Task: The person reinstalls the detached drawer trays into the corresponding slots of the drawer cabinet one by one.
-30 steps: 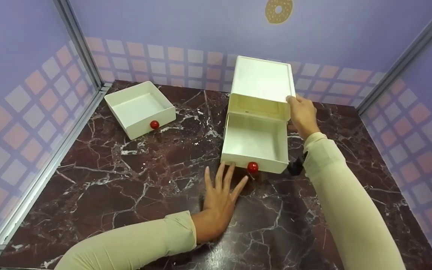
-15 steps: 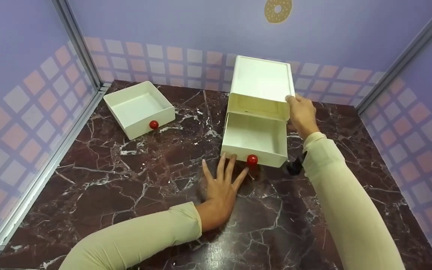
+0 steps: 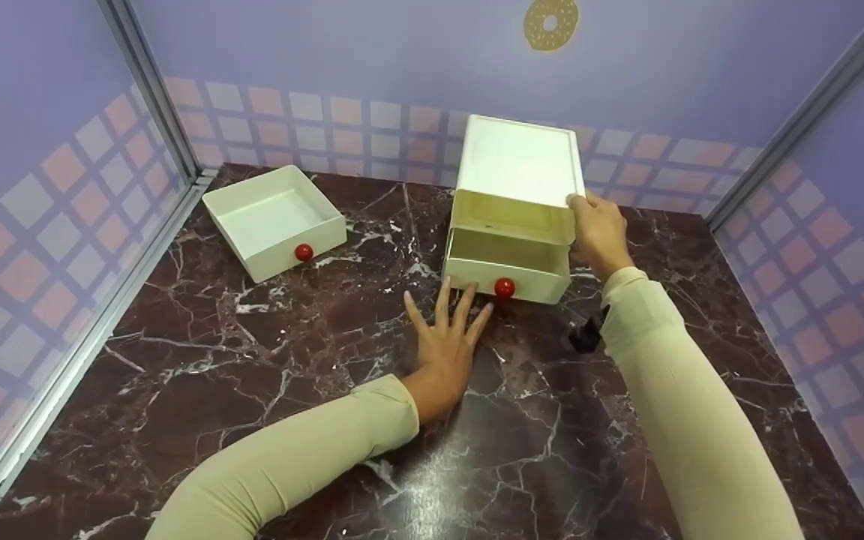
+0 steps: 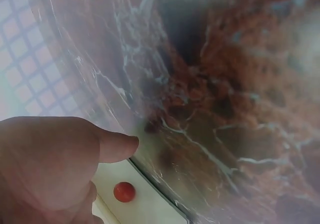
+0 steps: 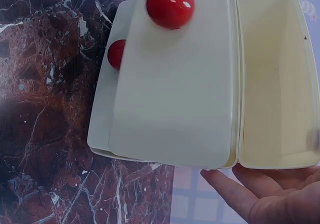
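A white drawer cabinet (image 3: 522, 157) stands against the back wall, its top slot (image 3: 514, 214) showing no drawer inside. Below that slot, a white drawer (image 3: 469, 271) with a red knob (image 3: 505, 288) sticks partly out. My left hand (image 3: 443, 352) has its fingers spread and straight, the fingertips touching the drawer front left of the knob. With the thumb over the top edge and the fingers along the side, my right hand (image 3: 601, 231) holds the cabinet's right front corner. In the right wrist view, a second red knob (image 5: 116, 54) shows on a lower drawer front.
A loose white drawer (image 3: 274, 217) with its own red knob (image 3: 304, 253) lies at the back left of the dark marbled table (image 3: 199, 390). Purple walls with printed squares close in the back and both sides. A black piece (image 3: 586, 336) shows beside the right wrist.
The drawer under the top slot has slid back into the cabinet, with less of it sticking out. My left hand has moved forward with it. The right hand keeps its hold on the corner.
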A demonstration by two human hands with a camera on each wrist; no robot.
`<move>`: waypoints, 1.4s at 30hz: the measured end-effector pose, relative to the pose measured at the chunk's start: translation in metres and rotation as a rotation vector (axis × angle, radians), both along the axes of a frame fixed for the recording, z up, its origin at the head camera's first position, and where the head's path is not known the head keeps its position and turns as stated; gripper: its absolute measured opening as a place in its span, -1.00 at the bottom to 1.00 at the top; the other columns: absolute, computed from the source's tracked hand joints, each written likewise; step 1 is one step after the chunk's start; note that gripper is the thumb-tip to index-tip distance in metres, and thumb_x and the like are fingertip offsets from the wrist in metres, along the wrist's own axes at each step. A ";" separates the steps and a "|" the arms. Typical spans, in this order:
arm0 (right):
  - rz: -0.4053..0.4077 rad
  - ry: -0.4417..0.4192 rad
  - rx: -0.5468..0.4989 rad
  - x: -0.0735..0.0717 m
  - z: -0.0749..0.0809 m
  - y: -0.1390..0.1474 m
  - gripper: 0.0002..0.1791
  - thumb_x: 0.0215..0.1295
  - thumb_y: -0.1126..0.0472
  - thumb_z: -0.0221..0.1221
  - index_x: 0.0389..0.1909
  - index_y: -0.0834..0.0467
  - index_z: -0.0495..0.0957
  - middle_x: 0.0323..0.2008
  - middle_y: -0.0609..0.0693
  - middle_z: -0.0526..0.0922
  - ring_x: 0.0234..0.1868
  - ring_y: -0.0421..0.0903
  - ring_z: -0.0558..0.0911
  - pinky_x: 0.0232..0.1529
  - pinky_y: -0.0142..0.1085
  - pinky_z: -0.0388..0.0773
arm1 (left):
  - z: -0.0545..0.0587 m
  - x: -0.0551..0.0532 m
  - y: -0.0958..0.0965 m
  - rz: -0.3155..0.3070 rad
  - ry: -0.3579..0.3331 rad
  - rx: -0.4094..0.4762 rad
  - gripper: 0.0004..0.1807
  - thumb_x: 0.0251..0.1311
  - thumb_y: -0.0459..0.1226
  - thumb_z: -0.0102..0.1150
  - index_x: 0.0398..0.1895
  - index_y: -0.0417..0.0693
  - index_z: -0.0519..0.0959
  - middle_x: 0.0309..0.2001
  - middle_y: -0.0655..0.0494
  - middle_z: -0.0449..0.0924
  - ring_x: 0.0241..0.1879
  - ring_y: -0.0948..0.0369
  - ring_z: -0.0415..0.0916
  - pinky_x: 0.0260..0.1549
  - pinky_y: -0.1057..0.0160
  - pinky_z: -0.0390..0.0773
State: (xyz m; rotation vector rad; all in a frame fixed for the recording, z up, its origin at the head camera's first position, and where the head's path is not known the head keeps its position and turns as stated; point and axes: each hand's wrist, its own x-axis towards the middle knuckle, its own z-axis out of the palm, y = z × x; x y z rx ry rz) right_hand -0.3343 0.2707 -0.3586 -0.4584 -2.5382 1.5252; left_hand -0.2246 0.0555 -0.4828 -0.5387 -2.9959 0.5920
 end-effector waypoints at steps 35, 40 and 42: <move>-0.010 0.023 0.067 -0.002 0.001 0.000 -0.55 0.48 -0.10 -0.05 0.03 0.10 0.62 0.05 0.19 0.64 0.08 0.05 0.57 0.03 -0.20 0.60 | 0.006 -0.067 0.032 -0.686 0.798 0.233 -0.61 0.25 -0.46 -0.21 -0.22 -0.15 0.70 -0.20 -0.03 0.57 -0.20 0.07 0.57 -0.28 0.26 0.62; -0.010 0.021 0.075 -0.001 0.000 0.000 -0.55 0.48 -0.12 -0.05 0.04 0.07 0.63 0.04 0.18 0.64 0.06 0.00 0.55 0.06 -0.23 0.56 | 0.007 -0.079 0.035 -0.681 0.787 0.236 -0.66 0.26 -0.43 -0.12 -0.23 -0.13 0.72 -0.19 -0.01 0.57 -0.17 0.09 0.58 -0.25 0.27 0.64; -0.011 0.021 0.071 0.000 -0.001 0.001 -0.55 0.47 -0.12 -0.05 0.05 0.07 0.63 0.04 0.17 0.63 0.05 0.00 0.54 0.05 -0.21 0.58 | 0.007 -0.084 0.035 -0.671 0.764 0.239 -0.67 0.28 -0.41 -0.08 -0.18 -0.16 0.73 -0.12 -0.03 0.59 -0.12 0.07 0.59 -0.15 0.25 0.67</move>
